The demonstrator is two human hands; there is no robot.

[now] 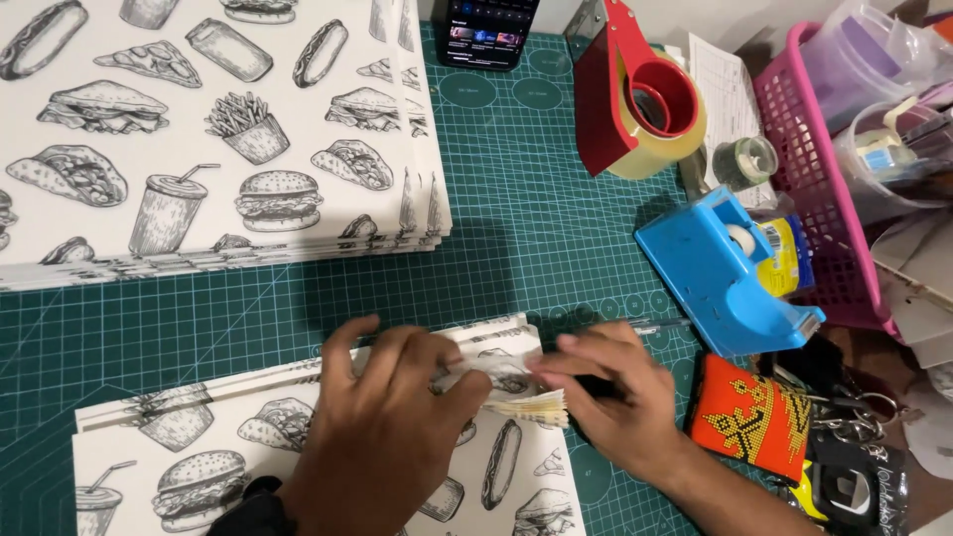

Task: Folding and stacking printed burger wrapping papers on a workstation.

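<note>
Pressing down on a printed sheet stack (328,447) at the near edge of the worktop (536,218), the left hand (392,427) is lying with fingers spread, gripping nothing. The right hand (615,397) is pinching a fanned corner (531,405) of the sheets. Judgement: keeping the left palm flat should be stopping slippage; thumbing the corner lightly avoids creasing. A bigger stack (218,139) is lying well apart, tape dispensers (725,268) to the right.

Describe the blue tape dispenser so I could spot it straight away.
Start at the green cutting mat and go to its right edge, beside the pink basket. The blue tape dispenser sits there, below the red tape dispenser. It alone is bright blue and wedge-shaped, with a small white roll inside.
</note>
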